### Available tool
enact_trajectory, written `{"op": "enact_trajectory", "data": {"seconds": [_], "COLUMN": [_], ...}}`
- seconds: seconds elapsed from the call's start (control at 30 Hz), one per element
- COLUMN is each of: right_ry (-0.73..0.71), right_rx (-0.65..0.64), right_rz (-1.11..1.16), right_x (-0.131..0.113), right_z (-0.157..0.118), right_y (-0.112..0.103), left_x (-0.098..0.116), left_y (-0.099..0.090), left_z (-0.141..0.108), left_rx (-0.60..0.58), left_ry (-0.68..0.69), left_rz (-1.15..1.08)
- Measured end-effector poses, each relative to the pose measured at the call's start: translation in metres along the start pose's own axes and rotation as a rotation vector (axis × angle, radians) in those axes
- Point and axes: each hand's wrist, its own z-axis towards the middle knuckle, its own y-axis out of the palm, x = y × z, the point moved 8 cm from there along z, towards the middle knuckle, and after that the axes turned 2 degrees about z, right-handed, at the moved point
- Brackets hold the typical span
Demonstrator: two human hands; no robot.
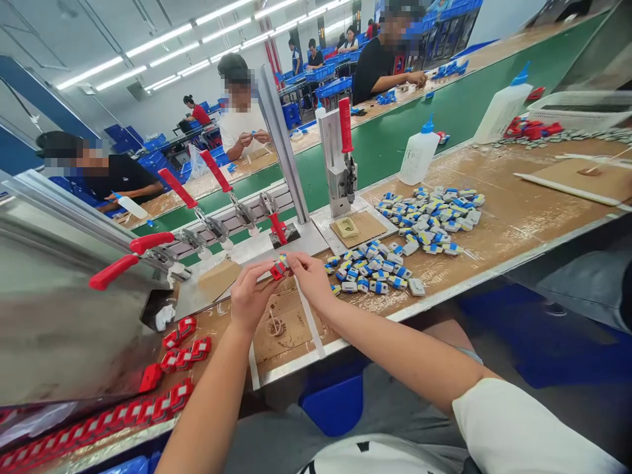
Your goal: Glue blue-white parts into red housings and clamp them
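Observation:
Both of my hands meet above the front of the bench. My left hand [251, 293] is closed on a small red plastic part [279, 268], its fingers round the left side. From the right, my right hand [309, 276] pinches at the same spot, where a bit of blue, grey and yellow shows, like a piece from the pile [375, 266] beside it. Whether the two pieces are joined I cannot tell. More red parts [185, 355] lie in rows to the left of my left arm.
Red-handled toggle clamps [185, 197] stand behind my hands, and an upright clamp [340, 158] stands further right. White bottles with blue tips [419, 155] are on the bench. Beyond a green conveyor belt [380, 138], other people work. A white basket [582, 108] is at far right.

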Motion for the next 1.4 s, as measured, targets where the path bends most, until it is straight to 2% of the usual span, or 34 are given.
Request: {"op": "enact_trajectory", "data": {"seconds": [0.13,0.23,0.37,0.43,0.53,0.63,0.8,1.0,1.1,1.2,1.27,1.33,1.4], "right_ry": [-0.020,0.022,0.076,0.153,0.299,0.405,0.481,0.521,0.506,0.451,0.316,0.110,-0.047], "right_rx": [-0.145,-0.168,-0.186,-0.235,-0.266,-0.260,-0.229,-0.159,-0.169,-0.194,-0.153,-0.062,-0.025], "right_rz": [-0.045,-0.033,0.035,0.141,0.303,0.372,0.419,0.409,0.345,0.134,-0.068,-0.260,-0.414], "right_x": [0.000,0.008,0.017,0.022,0.034,0.046,0.058,0.062,0.061,0.056,0.042,0.020,0.003], "right_z": [0.004,0.004,0.006,0.006,0.004,0.002,0.001,0.001,-0.002,0.001,0.016,0.040,0.066], "right_y": [-0.002,-0.007,-0.007,-0.001,0.005,0.008,0.008,0.007,0.008,0.000,-0.012,-0.024,-0.023], "left_x": [-0.010,-0.011,-0.010,-0.017,-0.039,-0.058,-0.067,-0.066,-0.064,-0.067,-0.077,-0.095,-0.114], "left_y": [0.000,0.002,0.007,0.014,0.029,0.044,0.059,0.059,0.061,0.059,0.055,0.052,0.054], "left_z": [0.002,0.005,0.008,0.007,0.001,-0.008,-0.019,-0.020,-0.022,-0.026,-0.028,-0.030,-0.029], "left_rx": [-0.074,-0.124,-0.133,-0.156,-0.168,-0.157,-0.234,-0.254,-0.271,-0.248,-0.204,-0.153,-0.139], "left_ry": [0.012,0.024,-0.003,-0.078,-0.313,-0.513,-0.686,-0.802,-0.876,-0.927,-0.938,-0.947,-0.943], "left_rz": [-0.032,-0.054,-0.052,-0.098,-0.273,-0.440,-0.517,-0.628,-0.728,-0.790,-0.775,-0.719,-0.639]}}
